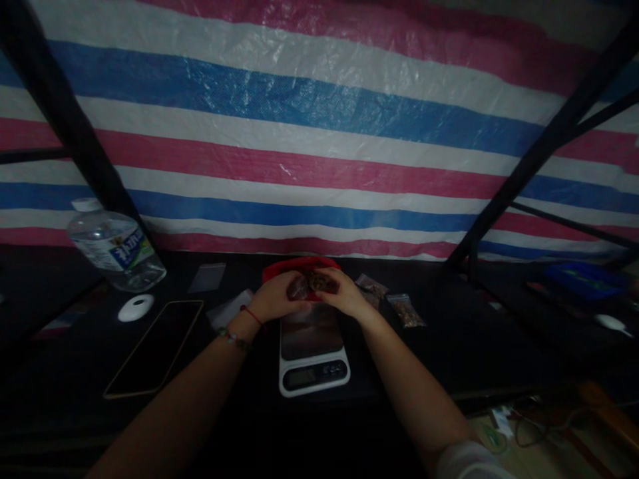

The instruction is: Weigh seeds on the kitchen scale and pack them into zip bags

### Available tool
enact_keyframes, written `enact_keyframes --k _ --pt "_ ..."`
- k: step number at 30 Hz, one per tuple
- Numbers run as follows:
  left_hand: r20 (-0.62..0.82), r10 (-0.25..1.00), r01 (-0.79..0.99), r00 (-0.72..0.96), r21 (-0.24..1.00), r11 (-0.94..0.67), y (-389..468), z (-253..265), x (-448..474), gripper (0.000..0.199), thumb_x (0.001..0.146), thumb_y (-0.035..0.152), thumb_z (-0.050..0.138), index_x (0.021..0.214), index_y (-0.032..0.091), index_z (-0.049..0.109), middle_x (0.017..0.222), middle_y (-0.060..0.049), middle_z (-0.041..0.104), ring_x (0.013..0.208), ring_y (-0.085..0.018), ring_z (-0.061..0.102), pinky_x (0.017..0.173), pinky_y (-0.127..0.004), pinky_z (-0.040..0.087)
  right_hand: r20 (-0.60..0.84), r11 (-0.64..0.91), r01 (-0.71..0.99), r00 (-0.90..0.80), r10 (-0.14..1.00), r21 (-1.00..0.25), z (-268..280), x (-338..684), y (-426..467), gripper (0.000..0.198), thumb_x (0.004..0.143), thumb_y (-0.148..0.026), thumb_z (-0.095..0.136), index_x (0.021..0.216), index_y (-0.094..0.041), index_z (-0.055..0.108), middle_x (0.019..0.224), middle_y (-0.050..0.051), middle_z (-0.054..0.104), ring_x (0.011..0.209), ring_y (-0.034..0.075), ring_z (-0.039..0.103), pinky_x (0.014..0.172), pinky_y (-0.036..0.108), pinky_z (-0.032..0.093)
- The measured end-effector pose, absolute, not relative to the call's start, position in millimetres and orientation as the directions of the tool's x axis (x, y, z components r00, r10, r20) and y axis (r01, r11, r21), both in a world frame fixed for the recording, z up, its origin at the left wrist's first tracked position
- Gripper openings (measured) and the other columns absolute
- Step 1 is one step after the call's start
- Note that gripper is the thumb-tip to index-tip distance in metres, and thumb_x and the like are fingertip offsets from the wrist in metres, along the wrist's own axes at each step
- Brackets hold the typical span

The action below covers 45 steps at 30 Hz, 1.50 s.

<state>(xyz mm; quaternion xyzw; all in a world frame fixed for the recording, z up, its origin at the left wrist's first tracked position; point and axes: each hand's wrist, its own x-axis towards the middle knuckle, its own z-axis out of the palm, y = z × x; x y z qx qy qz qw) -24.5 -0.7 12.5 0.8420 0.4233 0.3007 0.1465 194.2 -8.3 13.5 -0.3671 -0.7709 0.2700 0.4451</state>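
Observation:
Above the far end of a white digital kitchen scale (313,372), my two hands come together over a red tray or bag (279,267). Curled fingers of my left hand (274,296) close round what looks like a small clear plastic bag (298,287), shiny and brownish. My right hand (347,293) bends inward at the opposite side, fingers by small brown dried pieces (317,282); what it grips is too dark to make out. The scale's metal plate shows below my hands. A red string and a beaded bracelet circle my left wrist.
Right of my hands lie filled zip bags (405,311). On the left are flat clear bags (207,277), a phone (156,349), a white mouse (136,308) and a large water bottle (117,249). Black frame bars (524,163) and a striped sheet (309,159) stand behind.

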Motion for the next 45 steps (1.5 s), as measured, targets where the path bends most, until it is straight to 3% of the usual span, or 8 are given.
enact_keyframes --k 5,12,26,30,34,38,41,45 --pt "0.386 0.803 0.627 0.455 0.502 -0.596 -7.1 17.0 -20.5 0.059 0.067 0.060 0.068 0.110 0.020 0.059 0.108 -0.008 0.066 0.097 -0.027 0.063 0.083 -0.038 0.050 0.419 0.507 0.277 -0.320 0.849 -0.816 13.4 186.7 -14.3 0.044 0.067 -0.019 0.072 0.109 -0.021 0.058 0.106 0.005 0.063 0.095 0.019 0.063 0.086 0.034 0.051" --pt "0.400 0.804 0.588 0.440 0.548 -0.595 -10.2 15.8 -16.3 0.055 0.066 0.057 0.071 0.106 0.022 0.059 0.104 -0.007 0.067 0.093 -0.026 0.064 0.079 -0.036 0.050 0.543 0.657 0.333 -0.376 0.750 -0.677 21.0 185.0 -18.2 0.019 0.072 -0.022 0.074 0.090 -0.020 0.067 0.103 0.007 0.064 0.099 0.020 0.061 0.088 0.035 0.050" --pt "0.478 0.796 0.476 0.372 0.638 -0.605 -14.2 16.4 -11.5 0.044 0.070 0.042 0.070 0.105 0.019 0.056 0.102 -0.006 0.066 0.092 -0.023 0.063 0.082 -0.036 0.050 0.531 0.591 0.192 -0.286 0.797 -0.783 14.2 182.0 -19.1 0.039 0.076 -0.024 0.069 0.115 -0.027 0.064 0.121 0.008 0.057 0.110 0.022 0.058 0.092 0.037 0.051" --pt "0.458 0.827 0.460 0.327 0.687 -0.562 -10.1 14.3 -17.9 0.042 0.069 0.042 0.071 0.102 0.020 0.056 0.095 -0.004 0.066 0.085 -0.021 0.064 0.078 -0.034 0.051 0.502 0.596 0.280 -0.344 0.794 -0.752 17.8 186.1 -18.4 0.050 0.076 -0.019 0.067 0.124 -0.027 0.059 0.128 0.008 0.057 0.116 0.023 0.056 0.096 0.039 0.048" --pt "0.582 0.813 0.429 0.028 0.727 -0.535 1.2 5.8 -31.9 0.045 0.073 0.043 0.066 0.109 0.019 0.053 0.094 -0.005 0.065 0.087 -0.020 0.063 0.082 -0.035 0.051 0.440 0.567 0.336 -0.385 0.811 -0.752 22.8 188.0 -21.2 0.061 0.072 -0.011 0.063 0.131 -0.024 0.052 0.118 0.008 0.063 0.103 0.019 0.062 0.090 0.036 0.050" --pt "0.628 0.698 0.360 -0.345 0.775 -0.519 17.5 -1.7 -50.4 0.050 0.080 0.045 0.058 0.121 0.018 0.047 0.102 -0.007 0.063 0.093 -0.019 0.062 0.088 -0.035 0.049 0.365 0.626 0.414 -0.552 0.750 -0.661 25.2 183.8 -26.4 0.044 0.067 -0.015 0.073 0.110 -0.022 0.066 0.106 0.006 0.067 0.099 0.020 0.062 0.087 0.034 0.049" --pt "0.613 0.654 0.371 -0.443 0.789 -0.489 25.6 -4.7 -58.8 0.052 0.079 0.045 0.059 0.123 0.018 0.049 0.104 -0.008 0.062 0.093 -0.019 0.061 0.089 -0.035 0.048 0.264 0.654 0.479 -0.650 0.712 -0.585 22.9 179.8 -29.1 0.044 0.063 -0.021 0.081 0.105 -0.022 0.069 0.102 0.006 0.068 0.097 0.022 0.062 0.085 0.034 0.049" --pt "0.571 0.680 0.395 -0.460 0.818 -0.419 28.1 -7.5 -59.8 0.051 0.078 0.044 0.061 0.120 0.018 0.051 0.105 -0.008 0.062 0.094 -0.020 0.061 0.089 -0.036 0.048 0.292 0.668 0.460 -0.650 0.702 -0.584 22.1 183.3 -28.7 0.062 0.064 -0.031 0.082 0.122 -0.023 0.061 0.120 0.008 0.063 0.111 0.025 0.057 0.096 0.039 0.044"
